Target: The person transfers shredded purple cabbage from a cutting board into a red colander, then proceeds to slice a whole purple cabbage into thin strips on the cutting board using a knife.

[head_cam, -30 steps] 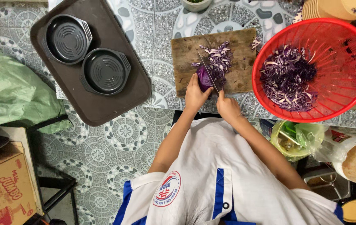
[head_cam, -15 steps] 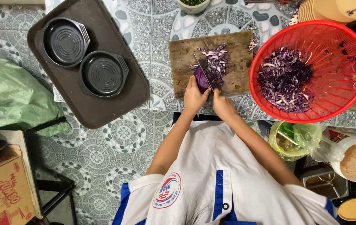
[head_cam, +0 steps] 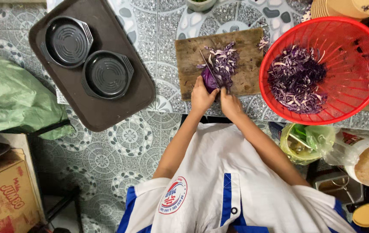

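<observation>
Compared with the earlier frame, the knife [head_cam: 209,65] is sitting a little closer to the person's fingers, and the whole scene is appearing slightly shifted, because the head camera is moving. The left hand [head_cam: 201,96] is pressing down on the piece of purple cabbage [head_cam: 209,80], with its fingers curled over the near end of it. The right hand [head_cam: 230,103] is closing around the knife handle, and the blade is running away from its fingers, slanting across the wooden cutting board [head_cam: 193,51]. The cabbage piece is lying on the board just in front of the left fingertips, and the shredded cabbage [head_cam: 225,62] is piling up beyond and to the right of the blade.

To be doing this slicing well, the left fingertips should probably be staying tucked back, with the knuckles guiding the flat side of the blade, since the remaining piece is looking small. The person is likely needing thin, even cuts. Further right of the right hand's fingers, a red basket [head_cam: 365,86] is holding more shreds. Far left of the left fingers, two black bowls [head_cam: 107,74] are resting on a brown tray [head_cam: 119,108]
</observation>
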